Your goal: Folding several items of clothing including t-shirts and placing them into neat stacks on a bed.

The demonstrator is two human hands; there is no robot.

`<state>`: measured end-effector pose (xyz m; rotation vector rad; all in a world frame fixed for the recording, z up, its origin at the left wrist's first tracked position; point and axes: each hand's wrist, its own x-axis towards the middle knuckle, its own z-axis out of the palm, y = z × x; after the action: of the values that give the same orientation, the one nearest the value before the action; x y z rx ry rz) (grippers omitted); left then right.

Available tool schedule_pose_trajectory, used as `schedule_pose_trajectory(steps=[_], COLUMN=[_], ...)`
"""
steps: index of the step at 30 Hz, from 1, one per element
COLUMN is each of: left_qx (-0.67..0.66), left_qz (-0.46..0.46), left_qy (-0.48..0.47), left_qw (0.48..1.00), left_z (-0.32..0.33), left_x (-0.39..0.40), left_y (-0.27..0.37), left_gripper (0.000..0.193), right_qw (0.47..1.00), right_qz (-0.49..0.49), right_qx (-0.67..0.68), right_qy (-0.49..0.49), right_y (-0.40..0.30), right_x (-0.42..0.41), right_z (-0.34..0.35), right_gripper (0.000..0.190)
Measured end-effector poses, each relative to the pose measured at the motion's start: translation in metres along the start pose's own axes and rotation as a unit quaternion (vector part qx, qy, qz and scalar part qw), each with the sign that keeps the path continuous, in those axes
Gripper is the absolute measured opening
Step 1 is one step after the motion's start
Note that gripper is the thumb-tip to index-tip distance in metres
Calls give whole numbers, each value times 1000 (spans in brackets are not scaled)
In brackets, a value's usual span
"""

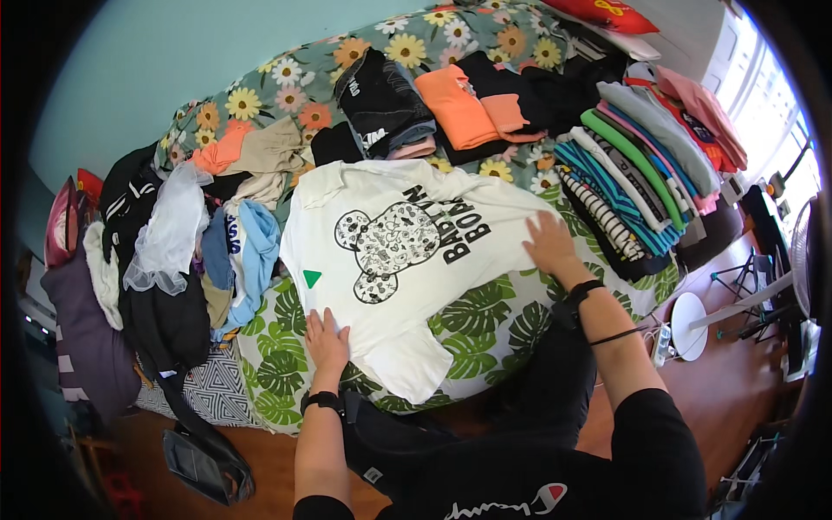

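A white T-shirt [416, 305] lies spread on its side over a leaf-print cover [481, 325]. Its front bears a black patterned bear-head print, large lettering and a small green triangle. My left hand [327, 344] rests flat on the shirt's lower-left edge, fingers spread. On the right, my right hand [551, 244] presses on the shirt's far right end, fingers apart. Neither hand is closed around the cloth. One short sleeve points towards me, and the fabric looks slightly wrinkled near the upper edge.
Folded clothes [630, 175] are stacked at the right. Folded dark garments [383, 104] and an orange garment [458, 107] lie behind the shirt. Loose clothes [175, 227] heap at the left. A white fan base [689, 326] stands on the floor at right; a black bag [205, 465] lies at lower left.
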<state>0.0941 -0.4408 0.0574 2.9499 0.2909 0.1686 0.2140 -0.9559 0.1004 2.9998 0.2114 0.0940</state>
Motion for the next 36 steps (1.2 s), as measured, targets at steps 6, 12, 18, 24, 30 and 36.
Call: schedule_pose_trajectory(steps=[6,12,18,24,30,36], left_qx=[-147,-305,-493,-714,-537,-239], left_qz=[-150,-180,-215,-229,-205,-209], left_qy=[45,-261,-101,72,42,-182], left_qw=[977,898,837,658,817,931], left_z=[-37,-36,-6,-84,-120,-133], left_x=[-26,-45,-43,-17,-63,-111], left_y=[26,33,18,-3,-40,-38], left_gripper=[66,47,22,22,18,22], right_qw=[943,916,756,512,743,836], right_qz=[223,219,186,132,10,22], right_qx=[218,313,587,829,669,458], right_qy=[120,122,221,182,-5,-302], right_y=[54,50,48,37,59,64], right_x=[-45,-35,-5,-19,-67,-97], right_z=[-11,21,11,-80,-78,-40], right_gripper=[43,45,25,21,22,30])
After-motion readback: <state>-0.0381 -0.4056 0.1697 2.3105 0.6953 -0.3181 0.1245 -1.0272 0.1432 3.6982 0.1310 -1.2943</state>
